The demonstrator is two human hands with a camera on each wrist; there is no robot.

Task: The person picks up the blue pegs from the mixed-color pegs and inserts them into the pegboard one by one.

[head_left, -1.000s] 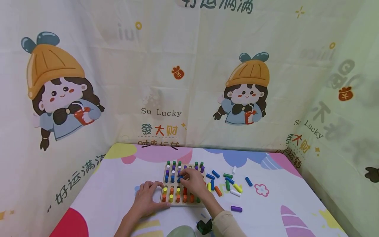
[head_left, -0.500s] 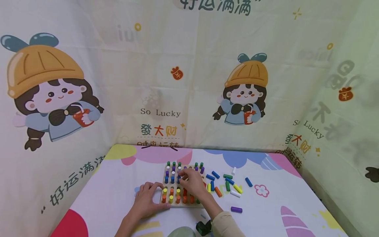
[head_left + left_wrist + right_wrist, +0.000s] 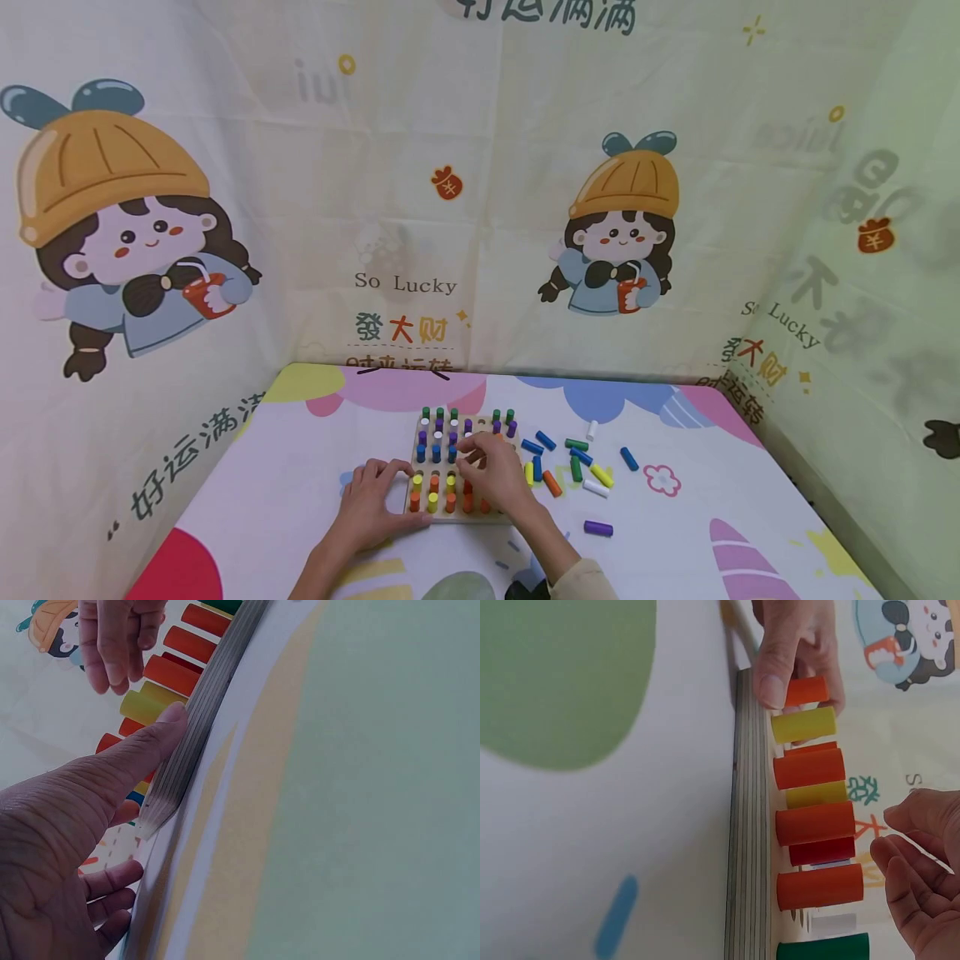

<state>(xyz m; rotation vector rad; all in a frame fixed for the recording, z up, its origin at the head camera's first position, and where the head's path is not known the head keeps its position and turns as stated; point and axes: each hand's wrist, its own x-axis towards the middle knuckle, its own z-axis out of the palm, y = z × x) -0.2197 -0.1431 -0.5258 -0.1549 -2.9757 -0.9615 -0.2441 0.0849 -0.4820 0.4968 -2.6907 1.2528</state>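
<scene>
Pegboard (image 3: 465,521) on bench (image 3: 645,550) w/ upright pegs (image 3: 432,502) in rows.
L-hand grip (image 3: 369,504) holds its nr-L corner; R-hand grip (image 3: 498,475) slack, fingers loosely bent, just above it by a blue peg (image 3: 452,454); loose pegs (image 3: 576,468) lie to R.

On the rear cloth wall (image 3: 510,200), "So Lucky" (image 3: 406,284) stands above "發大财" (image 3: 401,328), with "时来运转" (image 3: 400,365) beneath it, its lower part hidden by the bench (image 3: 660,542). "好运满满" (image 3: 547,12) runs along the top, cut by the upper edge of the head view, and reappears slanting up the left cloth wall (image 3: 60,442). The right cloth wall (image 3: 810,242) repeats "So Lucky" and "發大财", partly creased. Red pouches, one on the rear wall (image 3: 447,182) and one on the right (image 3: 875,236), bear a ¥ sign. Other faint, mirror-reversed lettering (image 3: 322,82) is hard to read.
</scene>
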